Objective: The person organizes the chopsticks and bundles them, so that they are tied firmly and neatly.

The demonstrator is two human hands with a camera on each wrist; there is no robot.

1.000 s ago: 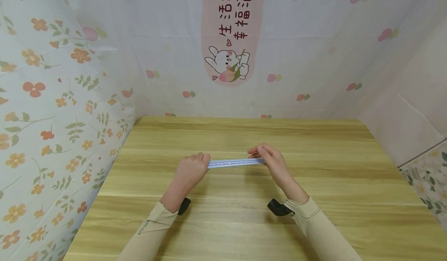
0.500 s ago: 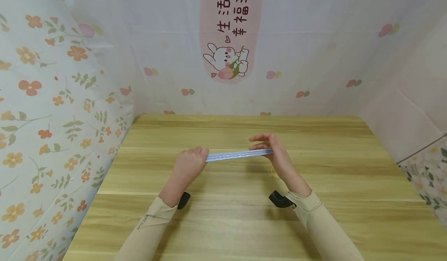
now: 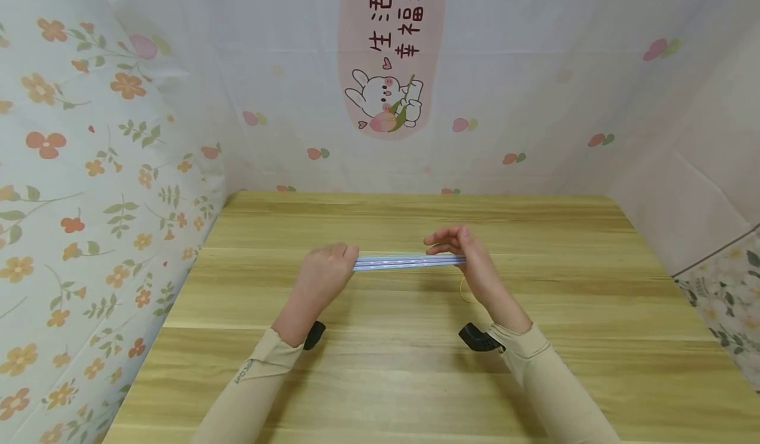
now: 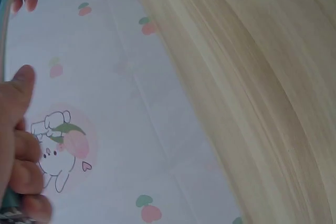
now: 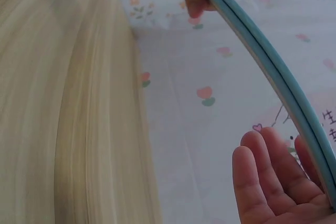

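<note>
A bundle of thin pale blue and lilac sticks [image 3: 410,261] is held nearly level above the table in the head view. My left hand [image 3: 326,269] grips its left end in curled fingers. At the other end, my right hand [image 3: 475,259] touches the sticks near the palm. The right wrist view shows this hand's fingers [image 5: 257,177] largely straight, with the blue sticks [image 5: 278,77] passing by the thumb side. A thin yellow ring [image 3: 463,292], like a rubber band, shows beside the right wrist; whether it hangs or lies on the table, I cannot tell.
Below the hands lies a wood-grain table [image 3: 392,378]. A printed white cloth [image 3: 510,101] stands behind it, and a flowered cloth [image 3: 89,233] borders the left side. Black wrist devices [image 3: 477,337] sit under both sleeves.
My right hand has moved slightly up and right, toward the end of the sticks, exposing more of them. The yellow ring has come into sight by the right wrist. The left hand keeps its grip.
</note>
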